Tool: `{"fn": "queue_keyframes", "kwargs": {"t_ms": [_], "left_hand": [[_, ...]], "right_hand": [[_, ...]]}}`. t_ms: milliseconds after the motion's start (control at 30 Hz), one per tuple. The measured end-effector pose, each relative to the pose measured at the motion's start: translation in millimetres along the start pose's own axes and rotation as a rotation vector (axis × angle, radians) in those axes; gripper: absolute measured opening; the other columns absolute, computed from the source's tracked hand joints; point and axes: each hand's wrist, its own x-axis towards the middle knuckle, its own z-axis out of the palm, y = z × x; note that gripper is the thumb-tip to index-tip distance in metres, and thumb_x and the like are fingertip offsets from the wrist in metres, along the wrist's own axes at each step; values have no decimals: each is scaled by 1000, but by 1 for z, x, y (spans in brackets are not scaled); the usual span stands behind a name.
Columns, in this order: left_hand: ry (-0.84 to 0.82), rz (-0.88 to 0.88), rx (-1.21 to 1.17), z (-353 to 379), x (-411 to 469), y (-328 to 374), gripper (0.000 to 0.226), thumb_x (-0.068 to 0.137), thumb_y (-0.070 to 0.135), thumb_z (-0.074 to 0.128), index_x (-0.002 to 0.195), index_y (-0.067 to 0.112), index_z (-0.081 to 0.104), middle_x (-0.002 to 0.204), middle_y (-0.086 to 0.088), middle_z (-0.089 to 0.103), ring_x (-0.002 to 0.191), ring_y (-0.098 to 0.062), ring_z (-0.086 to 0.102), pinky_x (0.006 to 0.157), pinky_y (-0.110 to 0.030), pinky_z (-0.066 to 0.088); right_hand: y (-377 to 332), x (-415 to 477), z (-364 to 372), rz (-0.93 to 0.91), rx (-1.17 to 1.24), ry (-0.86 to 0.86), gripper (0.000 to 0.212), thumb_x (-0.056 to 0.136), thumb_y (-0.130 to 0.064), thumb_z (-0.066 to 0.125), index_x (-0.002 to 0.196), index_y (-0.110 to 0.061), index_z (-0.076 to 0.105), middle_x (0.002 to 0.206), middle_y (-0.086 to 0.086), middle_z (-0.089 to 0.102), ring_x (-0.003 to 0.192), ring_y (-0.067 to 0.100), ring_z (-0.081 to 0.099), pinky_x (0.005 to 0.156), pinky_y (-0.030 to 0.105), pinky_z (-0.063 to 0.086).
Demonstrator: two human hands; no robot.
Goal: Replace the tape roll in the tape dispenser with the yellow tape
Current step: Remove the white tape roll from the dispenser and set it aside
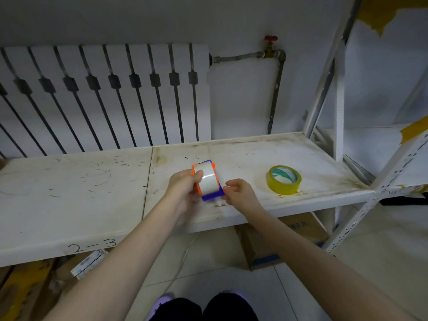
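Note:
The tape dispenser (212, 195) is orange and blue and carries a pale, whitish tape roll (207, 180). My left hand (183, 185) grips it from the left side, thumb on the roll, just above the white shelf (92, 205). At the dispenser's lower right corner my right hand (238, 191) pinches the blue base with its fingertips. The yellow tape (284, 180) lies flat on the shelf to the right of my right hand, apart from it, its green and white core label facing up.
A white radiator (104, 96) and a pipe with a red valve (271, 39) stand against the wall behind the shelf. A shelf upright (326, 89) rises at the right. Cardboard boxes (278, 242) sit on the tiled floor below.

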Motion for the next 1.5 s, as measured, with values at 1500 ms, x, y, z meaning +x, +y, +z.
{"fn": "queue_keyframes", "kwargs": {"t_ms": [1500], "left_hand": [[41,258,433,60,-50,14,11,96,17,48,92,8,52,95,-11,57,72,-11,49,53,-20,37]], "right_hand": [[-10,-45,-50,-372,-10,199,12,82,-25,69,83,-22,58,79,-13,61,78,7,63,63,16,51]]}}
